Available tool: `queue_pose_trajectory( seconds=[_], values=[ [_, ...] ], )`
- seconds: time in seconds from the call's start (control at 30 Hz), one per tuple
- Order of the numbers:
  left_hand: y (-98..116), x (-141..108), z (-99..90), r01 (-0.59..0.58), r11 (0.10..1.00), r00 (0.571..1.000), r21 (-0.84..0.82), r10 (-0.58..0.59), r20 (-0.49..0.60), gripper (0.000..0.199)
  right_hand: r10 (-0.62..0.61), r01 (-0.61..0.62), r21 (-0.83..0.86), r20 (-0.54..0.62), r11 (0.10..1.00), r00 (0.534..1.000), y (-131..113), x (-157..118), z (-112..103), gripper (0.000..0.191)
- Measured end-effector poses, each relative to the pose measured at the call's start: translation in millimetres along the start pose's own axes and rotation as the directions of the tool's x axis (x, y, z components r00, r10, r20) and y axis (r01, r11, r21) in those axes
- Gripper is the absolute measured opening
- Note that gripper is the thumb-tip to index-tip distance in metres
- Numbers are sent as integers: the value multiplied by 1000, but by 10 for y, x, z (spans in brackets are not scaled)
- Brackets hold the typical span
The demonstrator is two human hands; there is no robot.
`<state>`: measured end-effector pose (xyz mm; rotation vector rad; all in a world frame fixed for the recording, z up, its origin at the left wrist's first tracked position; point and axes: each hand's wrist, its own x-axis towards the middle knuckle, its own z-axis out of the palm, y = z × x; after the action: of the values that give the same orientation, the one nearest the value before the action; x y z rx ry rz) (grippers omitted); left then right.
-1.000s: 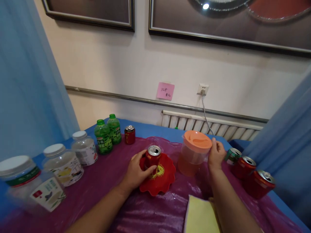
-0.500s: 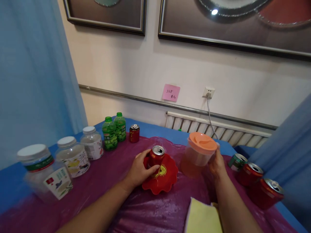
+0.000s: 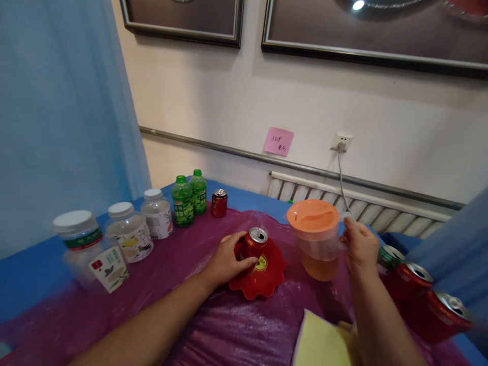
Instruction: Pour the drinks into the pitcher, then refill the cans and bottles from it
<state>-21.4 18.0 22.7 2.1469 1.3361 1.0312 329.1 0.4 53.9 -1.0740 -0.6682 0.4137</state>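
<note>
My left hand [image 3: 227, 258] is wrapped round the side of a red can [image 3: 253, 245], which stands upright on a red scalloped plate [image 3: 272, 272] with a yellow emblem. To the right, my right hand [image 3: 359, 246] grips the handle of a clear pitcher [image 3: 319, 254]. Amber liquid fills the lower part of the pitcher, and an orange lid [image 3: 312, 216] covers its top. The pitcher is nearly upright, beside the plate; whether its base touches the table cannot be made out.
Clear jars [image 3: 129, 239] and green bottles [image 3: 183, 206] line the left side, with another red can [image 3: 219, 204] behind. Several cans [image 3: 409, 279] stand at the right edge. A yellow cloth [image 3: 324, 340] lies in front on the purple sheet [image 3: 229, 330].
The pitcher has gone from tilted to nearly upright, and my right hand now shows at its handle. The whole view has shifted slightly. My left hand stays on the can.
</note>
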Motion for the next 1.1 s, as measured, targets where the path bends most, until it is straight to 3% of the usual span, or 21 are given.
queue_pose_trajectory(
  seconds=[0.13,0.33,0.57,0.9,1.1],
  values=[
    [-6,-13,13,-5,1000,1000,5,5,28,73,-140,144,-255,33,956,990,-261,-69,-13,51],
    [44,-15,1,-57,998,995,-20,58,87,70,-269,278,-444,86,852,959,-544,-215,16,47],
    [113,-23,-41,-73,996,989,44,66,133,70,-270,295,-499,122,815,955,-663,-352,101,43],
    [144,-48,-32,-109,994,975,-8,109,193,71,-360,434,-587,247,684,900,-678,-470,102,45],
    [168,-60,-37,-122,992,973,-18,123,197,71,-386,473,-591,277,654,880,-661,-479,79,46]
  ],
)
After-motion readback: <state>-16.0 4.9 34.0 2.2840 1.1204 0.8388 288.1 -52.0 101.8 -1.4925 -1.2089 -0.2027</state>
